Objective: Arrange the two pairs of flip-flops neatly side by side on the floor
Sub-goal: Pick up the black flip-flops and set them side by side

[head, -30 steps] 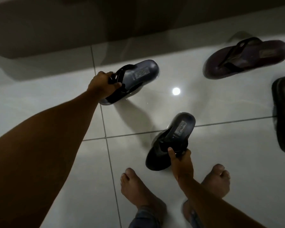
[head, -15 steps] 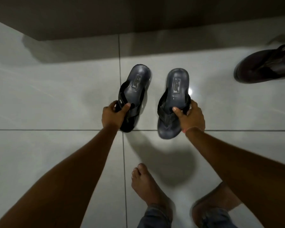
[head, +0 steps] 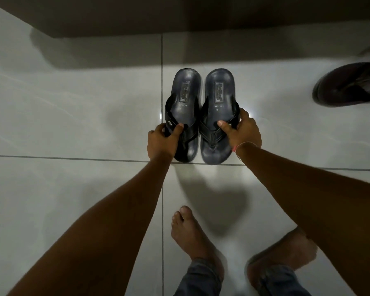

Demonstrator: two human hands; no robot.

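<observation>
Glossy pale floor tiles (head: 73,116), faintly veined, split by thin dark grout lines; a dull brown wall base (head: 179,13) along the far edge. Two dark grey-blue flip-flops, smooth moulded soles with rounded heels and an embossed rectangular logo on each footbed, wide black straps forming a V. Left flip-flop (head: 185,97) and right flip-flop (head: 219,92) now flat on the floor, parallel and touching along the inner sides, heels toward the wall, toes just at the crosswise grout line. Half a second ago apart and tilted, lifted off the tile; now closed together and squared up.

Left hand (head: 159,142) clasped on the outer strap of the left flip-flop, thumb over the strap, fingers curled round its edge. Right hand (head: 242,130) likewise gripping the right flip-flop's outer strap, thumb on top; thin pink thread bracelet (head: 240,145) at the wrist.

Dark brown flip-flop (head: 348,86) of the other pair well apart, cut by the right edge of view. Bare feet (head: 192,238) on the near tiles, jean hems above.
</observation>
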